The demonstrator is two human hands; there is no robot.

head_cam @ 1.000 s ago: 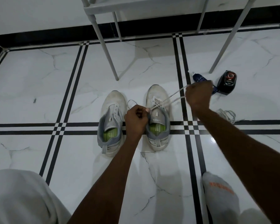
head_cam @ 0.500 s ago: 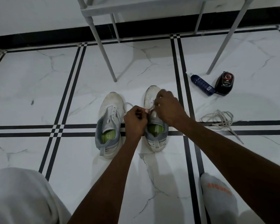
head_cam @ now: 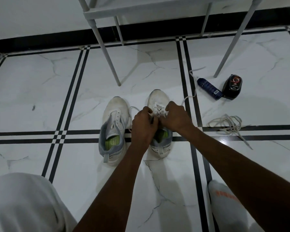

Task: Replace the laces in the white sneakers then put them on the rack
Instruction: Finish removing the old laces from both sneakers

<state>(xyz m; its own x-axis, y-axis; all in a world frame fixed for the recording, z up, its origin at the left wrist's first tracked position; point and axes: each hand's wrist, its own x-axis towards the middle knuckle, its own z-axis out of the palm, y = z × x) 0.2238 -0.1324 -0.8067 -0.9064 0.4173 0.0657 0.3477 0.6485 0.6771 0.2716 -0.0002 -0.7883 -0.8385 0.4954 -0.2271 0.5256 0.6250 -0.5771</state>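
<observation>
Two white sneakers stand side by side on the tiled floor, toes pointing away from me. The left sneaker (head_cam: 113, 124) has no lace and its green insole shows. The right sneaker (head_cam: 158, 101) carries a white lace (head_cam: 157, 110) crossed over its upper eyelets. My left hand (head_cam: 143, 124) and my right hand (head_cam: 176, 117) meet over its tongue, each pinching the lace with curled fingers. A loose end of the lace (head_cam: 190, 96) trails away to the right across the floor. The fingertips and the eyelets under them are hidden.
The grey metal rack (head_cam: 107, 52) stands behind the sneakers on slanted legs. A dark blue bottle (head_cam: 208, 87) and a black polish container (head_cam: 233, 87) lie to the right. A pile of loose laces (head_cam: 226, 123) sits near them. My knee (head_cam: 23, 203) and socked foot (head_cam: 224, 198) are near.
My right hand came back from the far right, where it had pulled the lace taut, down to the right sneaker's eyelets. The lace end now lies slack on the floor.
</observation>
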